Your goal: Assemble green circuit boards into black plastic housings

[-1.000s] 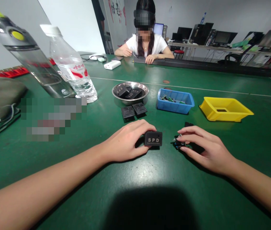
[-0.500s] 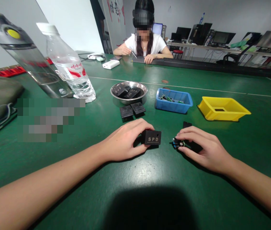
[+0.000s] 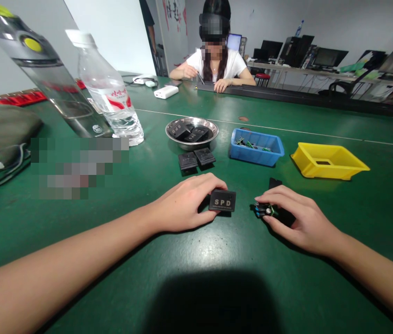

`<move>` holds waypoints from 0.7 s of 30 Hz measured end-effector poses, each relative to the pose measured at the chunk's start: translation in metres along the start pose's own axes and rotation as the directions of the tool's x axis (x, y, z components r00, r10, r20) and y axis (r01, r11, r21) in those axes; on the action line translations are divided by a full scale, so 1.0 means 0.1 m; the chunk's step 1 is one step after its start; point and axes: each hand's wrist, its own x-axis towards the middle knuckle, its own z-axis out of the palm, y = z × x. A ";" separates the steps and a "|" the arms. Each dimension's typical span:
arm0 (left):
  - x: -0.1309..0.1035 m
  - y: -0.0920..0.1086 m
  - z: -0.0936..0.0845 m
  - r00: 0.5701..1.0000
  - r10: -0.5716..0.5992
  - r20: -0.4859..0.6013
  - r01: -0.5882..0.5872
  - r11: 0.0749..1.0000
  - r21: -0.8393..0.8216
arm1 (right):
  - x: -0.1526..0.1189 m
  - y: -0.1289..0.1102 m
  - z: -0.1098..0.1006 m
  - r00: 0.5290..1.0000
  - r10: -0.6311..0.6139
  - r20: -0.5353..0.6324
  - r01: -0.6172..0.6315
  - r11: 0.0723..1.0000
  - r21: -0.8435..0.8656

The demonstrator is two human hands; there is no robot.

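Observation:
My left hand (image 3: 189,204) grips a black plastic case marked SPD (image 3: 222,201) between thumb and fingers, just above the green table. To its right, my right hand (image 3: 299,215) pinches a small circuit board (image 3: 265,210) with dark cylindrical parts and a bit of blue on it. The case and the board are apart. A flat black piece (image 3: 275,183) shows behind the right fingers, partly hidden. Beyond my left hand lie two black cases (image 3: 196,159), in front of a metal bowl (image 3: 169,139) that holds several more SPD cases.
A blue bin (image 3: 257,157) with circuit boards and a yellow bin (image 3: 328,172) with a dark patch inside stand at the right. Two water bottles (image 3: 113,102) and a grey bag (image 3: 5,130) are at the left. Across the table (image 3: 196,278) sits a person (image 3: 215,65) holding a thin tool.
The view has shifted slightly, so everything sits a little further right. Both hands keep their holds, and the gap between case and board is a bit wider.

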 end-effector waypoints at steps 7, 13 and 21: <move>-0.01 -0.01 0.00 1.000 0.000 -0.002 0.000 1.000 0.004 | -0.01 -0.01 0.01 1.000 0.007 -0.030 -0.006 1.000 0.031; 0.00 -0.01 0.00 1.000 0.001 0.003 -0.001 1.000 0.015 | -0.07 0.01 0.00 0.995 0.039 -0.090 -0.037 0.999 0.025; 0.00 -0.01 -0.01 1.000 0.007 0.007 -0.007 1.000 0.009 | -0.02 -0.03 -0.01 0.993 -0.023 -0.115 0.027 0.999 0.033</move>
